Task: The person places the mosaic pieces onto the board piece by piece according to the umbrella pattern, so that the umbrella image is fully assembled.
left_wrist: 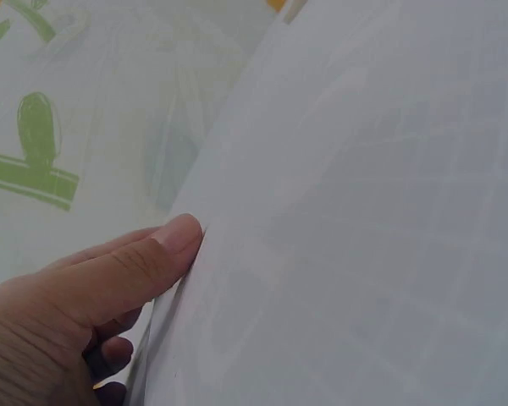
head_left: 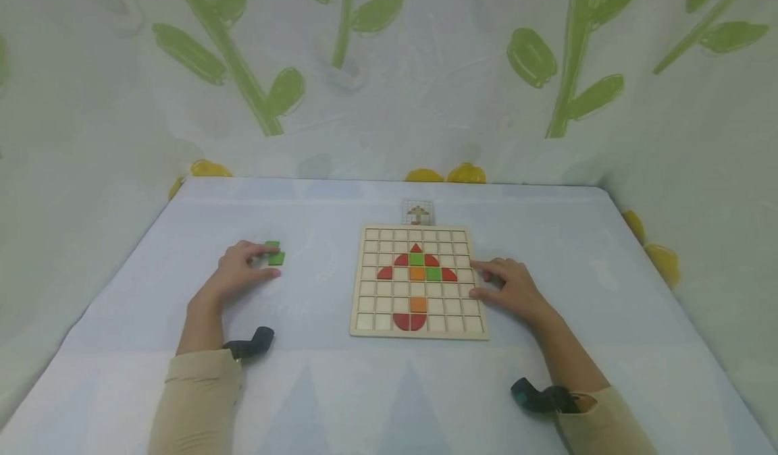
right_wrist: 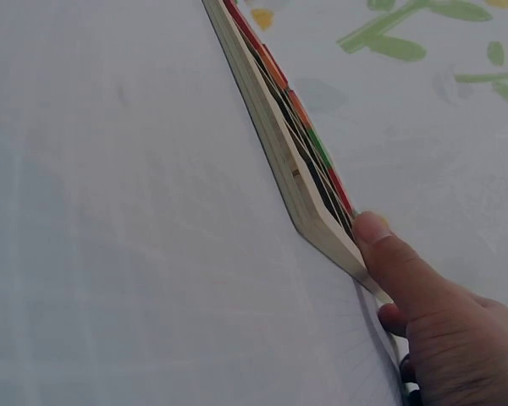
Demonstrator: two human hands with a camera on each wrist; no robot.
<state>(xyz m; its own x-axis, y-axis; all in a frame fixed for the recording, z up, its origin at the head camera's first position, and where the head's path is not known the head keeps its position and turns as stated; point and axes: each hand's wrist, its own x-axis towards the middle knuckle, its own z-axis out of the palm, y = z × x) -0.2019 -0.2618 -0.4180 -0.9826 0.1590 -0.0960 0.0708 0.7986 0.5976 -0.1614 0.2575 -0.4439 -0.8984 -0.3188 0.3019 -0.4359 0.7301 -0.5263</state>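
Two green square tiles lie on the table to the left, one partly behind the other hand's finger. Over them my left hand reaches with its index fingertip at the tiles, the thumb apart below. In the left wrist view the thumb shows, but the tiles do not. A wooden grid board lies flat at the centre, bearing red curved pieces, a red triangle, green squares and orange squares. At the board's right edge, my right hand touches with index finger and thumb.
A small pattern card lies just behind the board, with a coloured figure on a grid. The pale table meets a leaf-printed backdrop at its far edge. Dark wrist cameras sit at both cuffs.
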